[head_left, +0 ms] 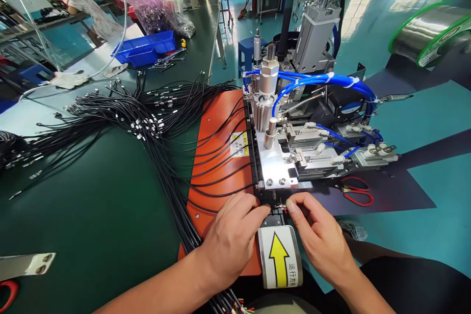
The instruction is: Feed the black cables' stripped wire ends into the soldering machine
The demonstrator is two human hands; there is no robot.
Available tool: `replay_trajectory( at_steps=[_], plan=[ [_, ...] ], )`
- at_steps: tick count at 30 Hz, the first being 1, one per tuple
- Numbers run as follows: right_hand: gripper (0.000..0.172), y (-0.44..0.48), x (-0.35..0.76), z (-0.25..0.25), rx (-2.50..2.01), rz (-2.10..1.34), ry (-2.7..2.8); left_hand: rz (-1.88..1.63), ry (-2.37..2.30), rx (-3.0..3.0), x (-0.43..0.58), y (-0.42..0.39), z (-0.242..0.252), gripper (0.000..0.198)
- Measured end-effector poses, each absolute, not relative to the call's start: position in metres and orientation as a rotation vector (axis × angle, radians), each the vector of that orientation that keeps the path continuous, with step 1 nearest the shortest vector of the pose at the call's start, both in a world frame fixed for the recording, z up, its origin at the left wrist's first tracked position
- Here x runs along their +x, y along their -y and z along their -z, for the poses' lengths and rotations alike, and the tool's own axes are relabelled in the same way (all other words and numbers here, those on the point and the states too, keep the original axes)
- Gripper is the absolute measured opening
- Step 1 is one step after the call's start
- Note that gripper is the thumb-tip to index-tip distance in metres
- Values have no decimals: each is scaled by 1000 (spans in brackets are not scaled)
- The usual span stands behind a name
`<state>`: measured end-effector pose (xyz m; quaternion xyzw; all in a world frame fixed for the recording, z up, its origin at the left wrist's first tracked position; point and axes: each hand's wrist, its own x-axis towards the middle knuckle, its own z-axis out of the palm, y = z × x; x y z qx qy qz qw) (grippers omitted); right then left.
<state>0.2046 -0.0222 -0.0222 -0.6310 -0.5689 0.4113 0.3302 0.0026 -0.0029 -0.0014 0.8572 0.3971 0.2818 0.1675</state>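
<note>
At the near end of the machine point(270, 171), my left hand point(235, 230) is closed, its fingers pressed together over a black cable's end; the exact grip is hidden. Facing it, my right hand point(318, 228) pinches thin coloured wires point(282, 207) between thumb and forefinger. Both hands are just above a black fixture point(272, 221), behind the label with a yellow arrow point(279, 257). Several black cables lie side by side across the orange plate point(217, 157) into the machine's edge. A thick bundle of black cables point(165, 181) runs beside the plate, passing under my left forearm.
Red-handled scissors point(356, 191) lie right of the machine. A blue tray point(147, 49) and tools stand at the back of the green table point(110, 216). A solder spool point(430, 34) is at upper right. A metal bracket point(29, 265) is at lower left. People sit at far left.
</note>
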Motion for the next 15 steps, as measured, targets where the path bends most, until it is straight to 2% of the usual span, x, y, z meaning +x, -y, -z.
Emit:
replay_trajectory(
  at_steps=[15],
  plan=[
    [29, 24, 204, 26, -1650, -1111, 1454, -765, -1102, 2548, 2, 5, -1, 26]
  ],
)
